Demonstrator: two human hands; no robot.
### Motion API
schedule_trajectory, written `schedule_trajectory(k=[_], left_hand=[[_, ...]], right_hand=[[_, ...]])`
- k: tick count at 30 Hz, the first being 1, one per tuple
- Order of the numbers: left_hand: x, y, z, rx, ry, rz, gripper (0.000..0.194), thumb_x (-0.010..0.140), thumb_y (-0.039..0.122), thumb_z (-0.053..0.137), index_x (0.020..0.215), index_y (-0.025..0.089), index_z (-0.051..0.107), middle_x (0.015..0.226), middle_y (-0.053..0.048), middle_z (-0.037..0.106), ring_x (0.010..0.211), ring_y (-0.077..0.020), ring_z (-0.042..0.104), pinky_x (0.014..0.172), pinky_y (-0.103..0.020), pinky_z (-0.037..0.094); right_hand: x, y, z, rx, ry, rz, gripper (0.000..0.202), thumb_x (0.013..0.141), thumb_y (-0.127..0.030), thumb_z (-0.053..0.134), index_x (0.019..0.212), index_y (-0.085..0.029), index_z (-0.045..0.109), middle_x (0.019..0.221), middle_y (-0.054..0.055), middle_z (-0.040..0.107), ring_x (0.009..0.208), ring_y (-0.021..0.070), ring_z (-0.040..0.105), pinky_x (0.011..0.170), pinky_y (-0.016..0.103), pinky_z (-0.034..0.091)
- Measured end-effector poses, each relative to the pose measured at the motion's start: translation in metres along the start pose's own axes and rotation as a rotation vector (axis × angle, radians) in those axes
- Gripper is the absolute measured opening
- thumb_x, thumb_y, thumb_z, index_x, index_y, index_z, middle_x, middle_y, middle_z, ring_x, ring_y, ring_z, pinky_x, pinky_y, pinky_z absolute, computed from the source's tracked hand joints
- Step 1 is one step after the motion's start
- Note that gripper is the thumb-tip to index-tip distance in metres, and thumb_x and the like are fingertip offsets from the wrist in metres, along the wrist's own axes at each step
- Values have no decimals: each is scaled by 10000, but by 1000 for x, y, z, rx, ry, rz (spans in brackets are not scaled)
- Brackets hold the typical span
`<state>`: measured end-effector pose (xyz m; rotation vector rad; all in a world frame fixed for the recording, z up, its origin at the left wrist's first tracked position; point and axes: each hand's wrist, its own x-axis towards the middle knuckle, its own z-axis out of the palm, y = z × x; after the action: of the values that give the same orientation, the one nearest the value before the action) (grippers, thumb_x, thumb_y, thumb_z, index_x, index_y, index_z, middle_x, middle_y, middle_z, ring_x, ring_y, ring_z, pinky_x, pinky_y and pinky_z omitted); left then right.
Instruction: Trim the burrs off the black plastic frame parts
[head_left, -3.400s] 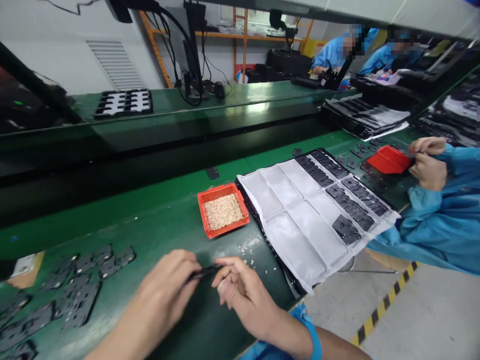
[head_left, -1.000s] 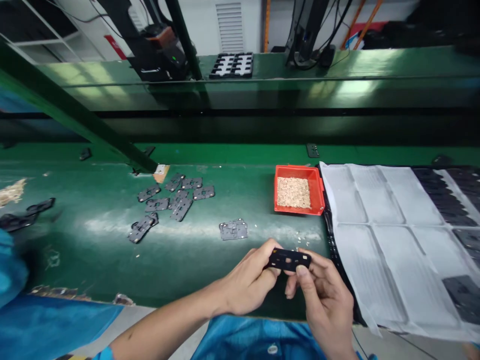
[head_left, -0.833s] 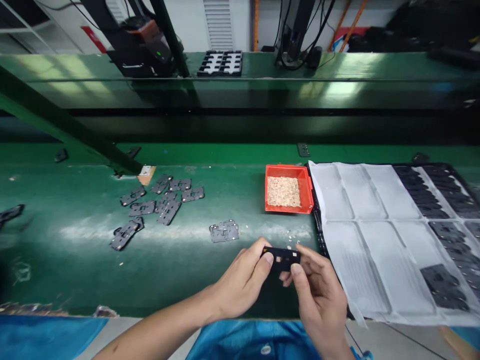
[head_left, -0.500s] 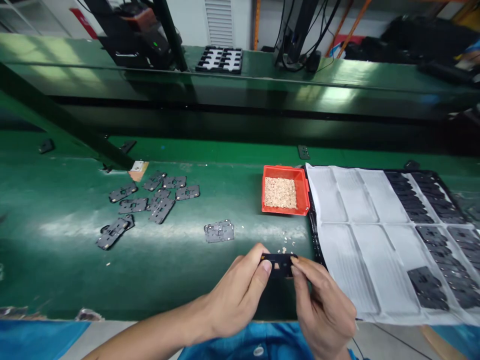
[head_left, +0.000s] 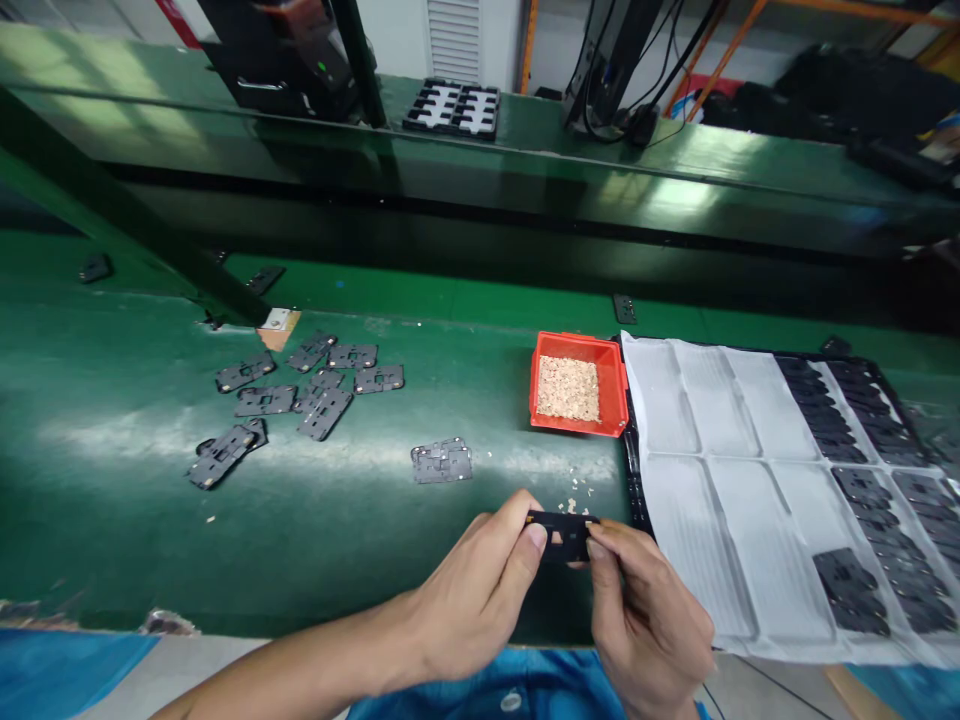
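A small black plate [head_left: 564, 537] is held level between both hands near the table's front edge. My left hand [head_left: 480, 590] pinches its left end between thumb and fingers. At the plate's right end, the thumb and fingertips of my right hand [head_left: 649, 605] are pressed on it. Just beyond the plate lie tiny pale pieces [head_left: 574, 503]. A red bin [head_left: 617, 395] of small tan pieces [head_left: 568, 389] stands behind them. To the left of the hands are two overlapping dark plates [head_left: 441, 463].
Several dark plates [head_left: 325, 412] lie scattered at the left, near a green post [head_left: 142, 220]. On the right, a white-lined tray [head_left: 742, 500] holds rows of black plates [head_left: 851, 590]. A black-and-white tray [head_left: 452, 108] sits on the rear shelf.
The view has tilted and shifted slightly. Both hands keep hold of the black plate, which shows a little more of its face.
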<state>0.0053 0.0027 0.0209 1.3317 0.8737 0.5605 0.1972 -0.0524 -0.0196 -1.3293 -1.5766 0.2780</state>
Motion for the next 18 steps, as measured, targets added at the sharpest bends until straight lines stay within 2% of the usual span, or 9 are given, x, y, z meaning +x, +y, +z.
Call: schedule_trajectory(k=[4,10,18], left_hand=[[0,-1,-1,16,6,-1,382,1159,509,273,918,248,412,698,50,421,592,-148,390,573,-283,340],[-1,-3,0,27,2,-9,382,1155,512,269,913,249,403,681,53,420,590,-152,395,581,-293,327],[0,-1,1,9,2,-16,388,1154,508,267,941,237,446,671,57,424,580,-149,405,584,-291,343]], right_hand=[[-2,0,1,-35,11,-22,442,928,41,691,1250,-251,768,1041,48,822,876,220,816,774,346,699],[5,-4,0,-60,-26,-32,390,944,46,673,1202,-234,754,1021,45,809,899,195,808,814,307,683],[11,-8,1,-18,-77,41,308,977,13,639,1145,-226,735,917,30,753,743,165,748,685,283,640]])
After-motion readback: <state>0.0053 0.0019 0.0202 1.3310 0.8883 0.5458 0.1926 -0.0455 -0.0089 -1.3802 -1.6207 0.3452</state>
